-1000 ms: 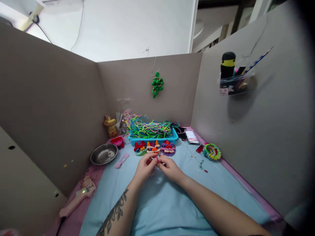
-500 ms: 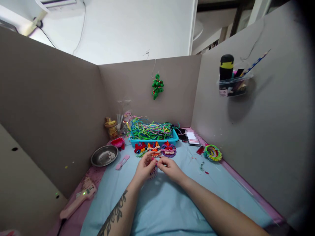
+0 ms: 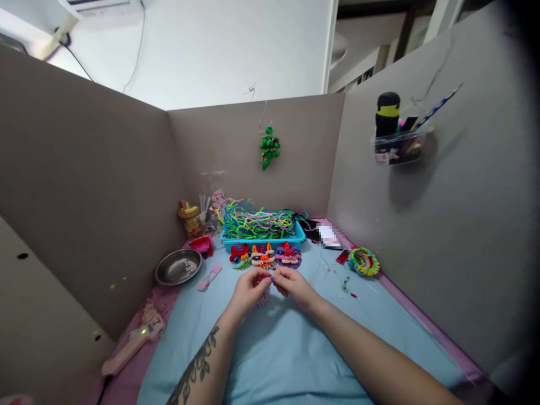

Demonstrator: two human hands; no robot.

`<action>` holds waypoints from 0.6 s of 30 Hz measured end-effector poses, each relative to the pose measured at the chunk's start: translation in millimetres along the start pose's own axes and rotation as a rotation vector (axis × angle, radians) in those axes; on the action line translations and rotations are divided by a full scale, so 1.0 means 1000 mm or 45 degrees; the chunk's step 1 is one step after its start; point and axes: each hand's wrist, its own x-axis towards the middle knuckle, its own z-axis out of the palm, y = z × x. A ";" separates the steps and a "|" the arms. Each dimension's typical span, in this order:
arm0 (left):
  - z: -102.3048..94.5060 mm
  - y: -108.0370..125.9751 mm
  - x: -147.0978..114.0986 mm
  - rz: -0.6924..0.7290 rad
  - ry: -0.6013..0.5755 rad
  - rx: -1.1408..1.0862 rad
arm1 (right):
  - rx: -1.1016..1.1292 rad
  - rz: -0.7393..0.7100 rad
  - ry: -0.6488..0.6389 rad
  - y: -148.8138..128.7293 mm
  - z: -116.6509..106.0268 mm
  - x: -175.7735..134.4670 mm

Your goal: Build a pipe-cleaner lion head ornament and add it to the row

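Note:
My left hand (image 3: pixel 250 289) is closed in a pinch around a pink-and-white fuzzy pipe-cleaner piece (image 3: pixel 263 298), which shows below its fingers and is mostly covered by them. Close beside it, my right hand (image 3: pixel 294 288) pinches thumb to forefinger, its tips almost meeting those of the left. A small dark bluish bit shows at the right fingertips, too small to name. Just beyond the hands stand three pipe-cleaner animal heads: a red-and-green one (image 3: pixel 241 257), an orange-and-cream one (image 3: pixel 263 256) and a purple-and-pink one (image 3: pixel 288 256).
Behind the heads is a blue basket (image 3: pixel 264 243) of loose pipe cleaners. At left are a metal bowl (image 3: pixel 177 270), a pink clip-like tool (image 3: pixel 210 278) and a pink glue gun (image 3: pixel 135 344). At right lies a ring of coloured pipe cleaners (image 3: pixel 364 262). Grey panels enclose the table.
The raised fingers of my left hand have folded down into the pinch. My right hand has shifted slightly right, with its fingertips a little farther from the left ones.

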 end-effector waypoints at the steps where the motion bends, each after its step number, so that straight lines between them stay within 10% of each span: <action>1: 0.000 0.001 0.000 -0.010 -0.014 -0.013 | -0.011 -0.006 0.001 0.000 0.000 0.000; 18: 0.003 0.009 -0.002 -0.193 0.024 -0.391 | -0.505 -0.678 0.329 -0.008 0.001 -0.008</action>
